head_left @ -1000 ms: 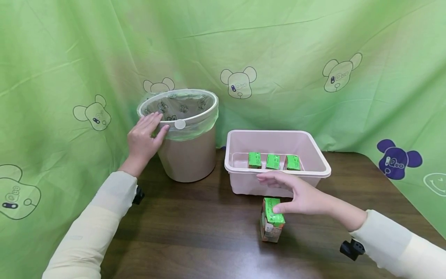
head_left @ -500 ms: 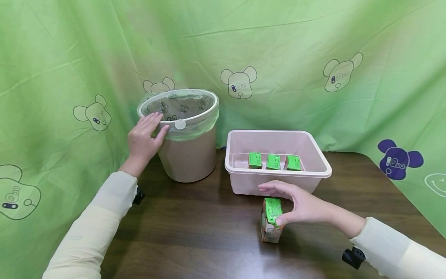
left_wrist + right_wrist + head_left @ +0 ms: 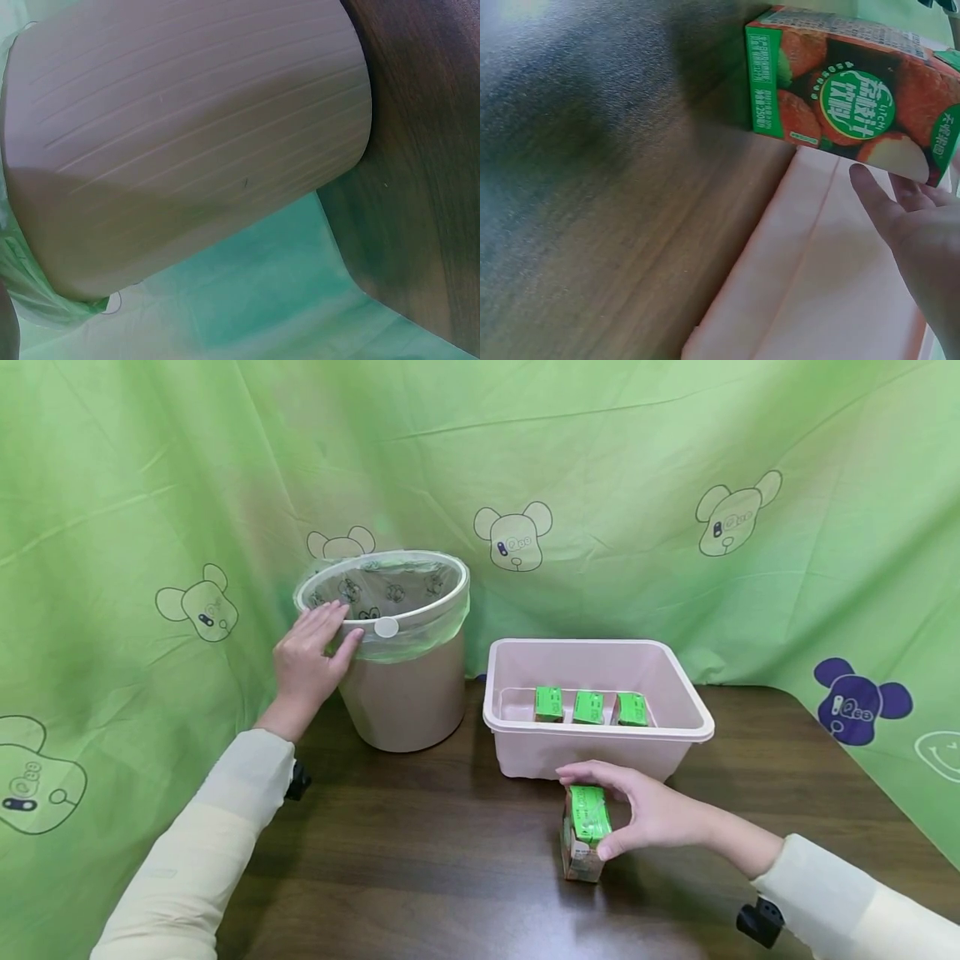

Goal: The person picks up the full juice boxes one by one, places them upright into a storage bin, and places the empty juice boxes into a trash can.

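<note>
A juice box [image 3: 589,818] with a green top stands upright on the table. My right hand [image 3: 652,810] reaches round it, thumb at its near edge and fingers at its far side. In the right wrist view the carton's printed fruit side [image 3: 855,90] shows, with fingertips along its edge. My left hand [image 3: 307,656] rests on the rim of a lined trash can [image 3: 405,693], fingers over the edge and thumb outside. The left wrist view shows mostly the can's ribbed wall [image 3: 195,135]; the hand is nearly out of that frame.
Right of the can stands a pink plastic bin [image 3: 592,756] with three green-topped boxes [image 3: 588,707] inside, just behind the juice box. A green printed curtain [image 3: 600,452] hangs behind the brown wooden table [image 3: 420,877].
My right hand has come down and towards me, its thumb and fingers now lower around the juice box. The left hand, the can and the bin have stayed put.
</note>
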`<state>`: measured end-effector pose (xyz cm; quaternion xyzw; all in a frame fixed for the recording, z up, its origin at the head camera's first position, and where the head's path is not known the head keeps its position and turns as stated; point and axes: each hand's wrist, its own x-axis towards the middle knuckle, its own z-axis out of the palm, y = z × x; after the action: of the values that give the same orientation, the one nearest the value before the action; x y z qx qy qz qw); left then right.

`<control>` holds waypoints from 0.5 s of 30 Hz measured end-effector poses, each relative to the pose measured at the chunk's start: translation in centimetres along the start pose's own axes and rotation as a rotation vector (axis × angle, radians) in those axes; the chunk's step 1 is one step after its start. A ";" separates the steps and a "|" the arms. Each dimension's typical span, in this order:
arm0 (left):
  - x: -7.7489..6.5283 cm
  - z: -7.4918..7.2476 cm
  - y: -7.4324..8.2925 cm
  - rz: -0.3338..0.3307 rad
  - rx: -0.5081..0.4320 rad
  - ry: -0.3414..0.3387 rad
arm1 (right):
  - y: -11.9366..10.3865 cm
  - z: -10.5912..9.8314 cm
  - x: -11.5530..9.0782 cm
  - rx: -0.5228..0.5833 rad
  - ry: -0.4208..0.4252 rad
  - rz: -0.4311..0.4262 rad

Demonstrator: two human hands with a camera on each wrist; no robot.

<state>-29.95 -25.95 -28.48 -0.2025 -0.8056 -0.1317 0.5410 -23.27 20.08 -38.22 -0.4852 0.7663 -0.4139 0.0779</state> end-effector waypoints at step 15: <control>-0.1 0.0 0.0 -0.009 -0.014 0.007 | 0.9 0.9 -0.7 0.050 -0.015 0.005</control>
<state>-29.95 -25.95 -28.56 -0.2021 -0.8038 -0.1403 0.5417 -23.05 20.31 -39.66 -0.4842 0.7565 -0.4288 0.0969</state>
